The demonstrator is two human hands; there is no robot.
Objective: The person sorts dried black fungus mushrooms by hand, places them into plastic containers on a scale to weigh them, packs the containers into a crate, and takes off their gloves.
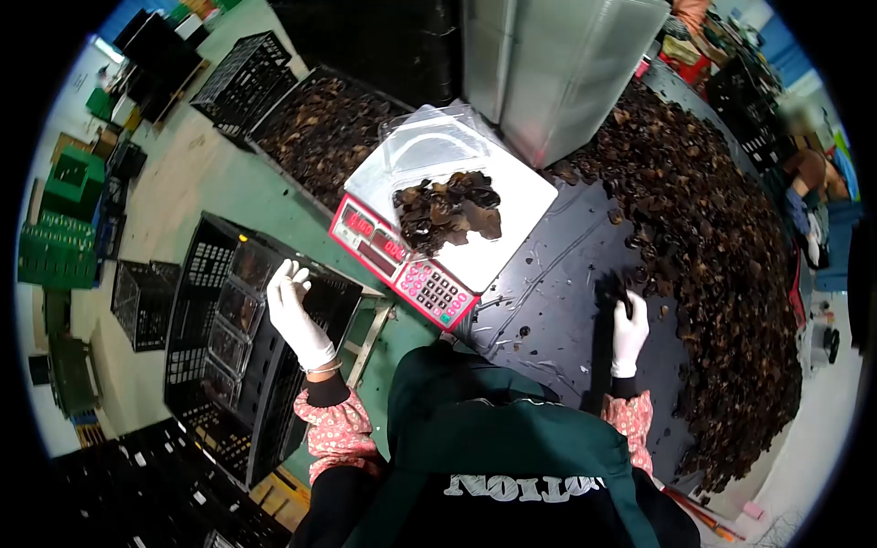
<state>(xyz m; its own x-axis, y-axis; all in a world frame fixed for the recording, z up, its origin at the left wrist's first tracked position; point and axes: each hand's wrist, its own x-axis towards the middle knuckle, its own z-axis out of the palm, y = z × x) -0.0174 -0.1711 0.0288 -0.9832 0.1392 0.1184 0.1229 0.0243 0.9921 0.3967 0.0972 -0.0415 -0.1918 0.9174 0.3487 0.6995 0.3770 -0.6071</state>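
My left hand (297, 315), in a white glove, is raised beside a black crate (196, 310) with its fingers stretched and nothing visible in them. Clear plastic boxes (228, 347) lie in that crate. On the right, my gloved right hand (630, 338) is closed over the dark table, a dark brown piece of wood ear mushroom (625, 294) at its fingertips. Between the hands stands a red and white digital scale (530, 196) with lit red digits. An open clear clamshell box (429, 151) rests on it, holding several wood ear mushrooms (457, 210).
A large heap of wood ear mushrooms (713, 274) covers the table's right side. Stacked clear boxes (566, 73) stand behind the scale. A black crate of mushrooms (320, 128) sits at the back left. Green crates (59, 247) stand far left. Another person (813, 183) is at right.
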